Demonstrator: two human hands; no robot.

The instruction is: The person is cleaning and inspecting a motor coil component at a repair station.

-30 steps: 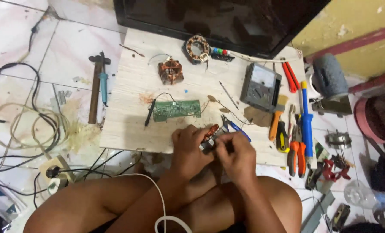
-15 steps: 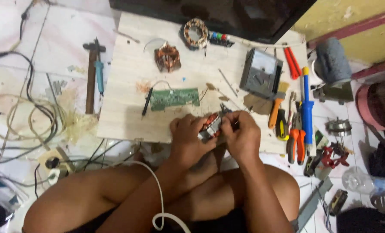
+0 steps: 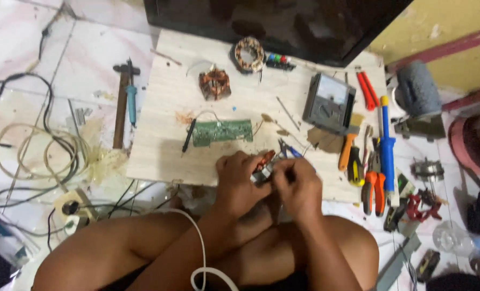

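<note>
I sit cross-legged at a pale wooden board [image 3: 164, 156] on the floor. My left hand [image 3: 239, 180] grips a small motor part with copper windings [image 3: 262, 164] at the board's near edge. My right hand [image 3: 299, 186] presses against the same part from the right, its fingers closed on a thin tool that I cannot make out. Blue-handled cutters [image 3: 288, 149] lie just beyond my fingers. A green circuit board [image 3: 221, 132] lies a little further out, with a black probe [image 3: 188, 136] beside it.
On the board are a copper-wound armature [image 3: 214, 84], a stator ring [image 3: 249, 53] and a grey meter [image 3: 328, 102]. Orange pliers [image 3: 374, 186], a blue screwdriver [image 3: 386, 137] and red-handled tools [image 3: 366, 89] lie at the right. A hammer [image 3: 122, 102], cables and a socket [image 3: 70, 207] sit at the left.
My view has shifted slightly. Both hands stay closed around the small motor part at the board's near edge, with only small movements of the fingers.
</note>
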